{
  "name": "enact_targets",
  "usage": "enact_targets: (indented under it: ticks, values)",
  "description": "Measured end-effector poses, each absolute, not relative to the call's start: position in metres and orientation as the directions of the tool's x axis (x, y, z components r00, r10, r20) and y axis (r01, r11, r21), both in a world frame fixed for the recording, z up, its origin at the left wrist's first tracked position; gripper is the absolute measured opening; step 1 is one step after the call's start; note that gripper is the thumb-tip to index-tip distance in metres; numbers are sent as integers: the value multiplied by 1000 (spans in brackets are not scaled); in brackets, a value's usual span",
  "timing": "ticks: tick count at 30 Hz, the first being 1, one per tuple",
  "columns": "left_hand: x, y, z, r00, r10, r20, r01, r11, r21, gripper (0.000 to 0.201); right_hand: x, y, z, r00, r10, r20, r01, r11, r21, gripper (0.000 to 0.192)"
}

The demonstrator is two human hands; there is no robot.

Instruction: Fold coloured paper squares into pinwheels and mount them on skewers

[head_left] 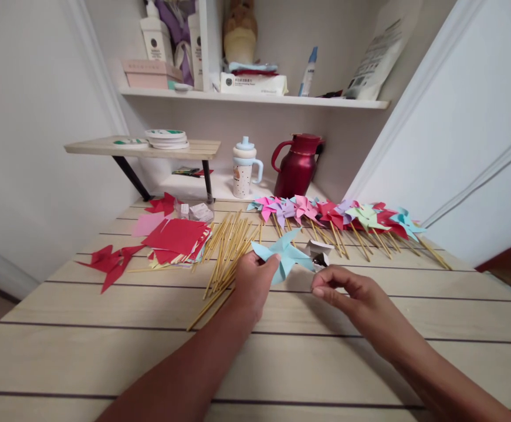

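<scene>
Light blue paper pinwheel (285,255) pinched in the left hand (251,281), thumb on the near blade and the other fingers tucked behind it, so it sits just above and slightly right of that hand, lifted a little off the wooden table (105,351). Left forearm coming in from the bottom middle, angled up and to the right.

Right hand (349,290) just right of the pinwheel, close but not touching the paper. Thumb and forefinger pressed together at the tips, pointing left toward the pinwheel; something tiny maybe held there, too small to tell. Other fingers curled loosely under. Right forearm running in from the bottom right corner.

Small open white box (320,253) on the table directly behind the pinwheel, above the right fingertips.

Loose pile of bamboo sticks (226,252) just left of the left hand. Stack of red paper squares (176,237) further left, plus a folded red piece (112,264) off on its own. Row of finished pinwheels on sticks (338,220) across the back right. Red thermos jug (298,165) and a speckled cup (244,170) up against the wall.
</scene>
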State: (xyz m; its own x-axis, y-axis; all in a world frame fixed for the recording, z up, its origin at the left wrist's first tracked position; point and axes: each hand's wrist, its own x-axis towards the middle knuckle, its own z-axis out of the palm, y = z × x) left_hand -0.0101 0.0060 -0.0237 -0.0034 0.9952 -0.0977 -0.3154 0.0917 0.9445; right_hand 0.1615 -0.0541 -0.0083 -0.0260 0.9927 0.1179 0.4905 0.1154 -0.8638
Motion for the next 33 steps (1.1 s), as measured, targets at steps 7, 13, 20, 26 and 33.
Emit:
enact_targets:
  ticks: [7, 13, 20, 26, 33]
  values:
    - [-10, 6, -22, -66, 996, -54, -294, 33, 955, 15, 154, -33, 11, 27, 911, 412, 553, 330, -765, 15]
    - [-12, 9, -24, -41, 998, 40, -293, -50, 955, 19, 136, -16, 10, -37, 906, 421, 514, 378, -770, 11]
    - [-16, 9, -30, -103, 984, 146, -215, -166, 963, 20, 131, -17, 7, -70, 935, 347, 429, 343, -836, 14]
    - [-16, 6, -26, -120, 952, 280, -62, -289, 955, 13, 130, -22, 5, -15, 935, 355, 383, 334, -862, 13]
    - [-16, 3, -24, -108, 946, 304, -75, -313, 947, 12, 128, -24, 4, 11, 931, 365, 350, 338, -874, 13]
